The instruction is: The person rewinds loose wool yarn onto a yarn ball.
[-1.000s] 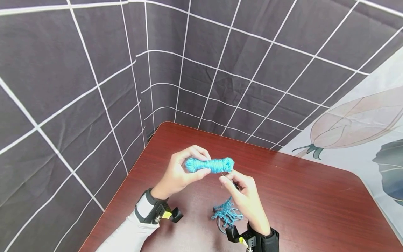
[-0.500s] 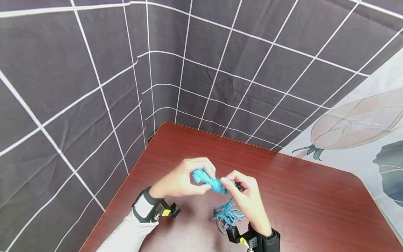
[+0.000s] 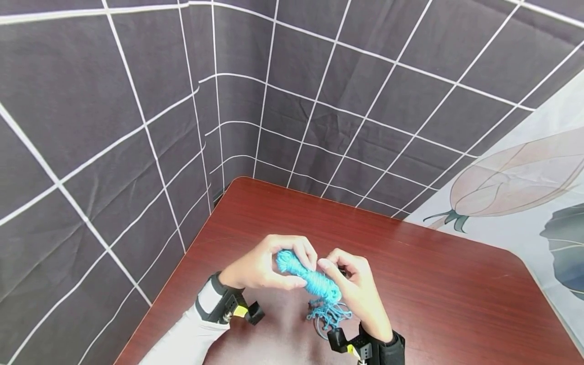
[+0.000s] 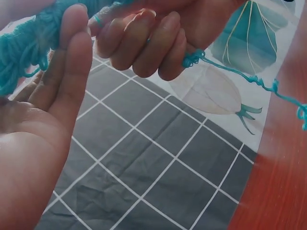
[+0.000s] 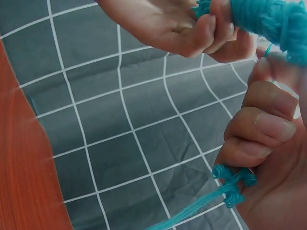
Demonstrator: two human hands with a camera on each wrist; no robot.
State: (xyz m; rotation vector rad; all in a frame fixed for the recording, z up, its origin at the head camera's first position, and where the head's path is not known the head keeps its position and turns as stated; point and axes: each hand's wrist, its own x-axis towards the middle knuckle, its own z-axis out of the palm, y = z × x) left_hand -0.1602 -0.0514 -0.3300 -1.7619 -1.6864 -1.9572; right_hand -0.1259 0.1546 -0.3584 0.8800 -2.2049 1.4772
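A skein of bright blue yarn (image 3: 325,288) slants down to the right in the head view, bound round its middle, with looped ends. My left hand (image 3: 266,266) grips it between thumb and fingers. Close beside its right side, my right hand (image 3: 360,286) pinches a thin strand, its other fingers curled round the same yarn. From under those curled fingers a kinked length of yarn (image 4: 240,74) runs away in the left wrist view. Below the skein, a loose tangle of yarn (image 3: 329,315) lies over the table, partly covered by the skein's lower end.
The red-brown wooden table (image 3: 433,284) extends to the right of both hands. Dark cloth with a white grid (image 3: 292,111) hangs behind and to the left. A pale cloth with plant prints (image 3: 515,192) hangs at the right.
The skein has swung from nearly level to sloping down on the right. My left hand has come lower and rightward, closer to the right hand, which has hardly moved.
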